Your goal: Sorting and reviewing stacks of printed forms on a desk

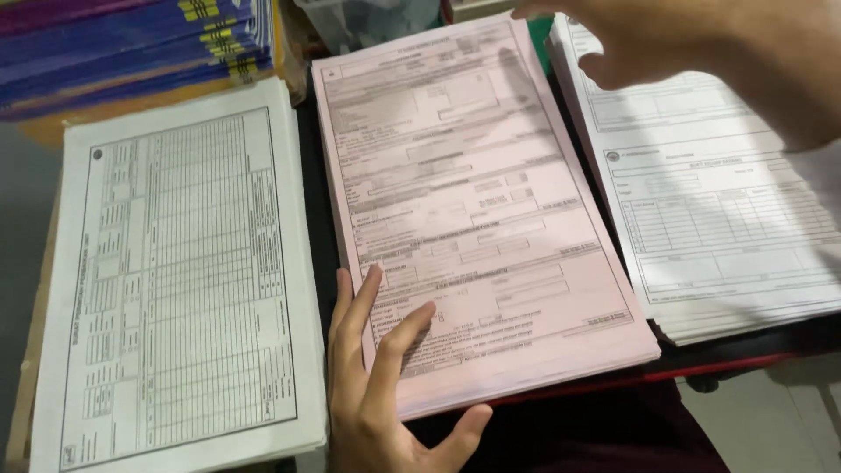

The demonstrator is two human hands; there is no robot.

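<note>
A thick stack of pink printed forms [473, 193] lies in the middle of a dark table. My left hand [377, 385] rests flat on its near left corner, fingers spread, thumb below the front edge. My right hand [701, 44] hovers blurred above the far right, between the pink stack and a white stack of forms [727, 219], holding nothing. Another white stack with a ruled table [175, 280] lies to the left.
A pile of blue and purple folders [131, 44] sits at the far left on a yellow base. The dark table has a red front edge [701, 368]. Pale floor [771, 420] shows at the lower right.
</note>
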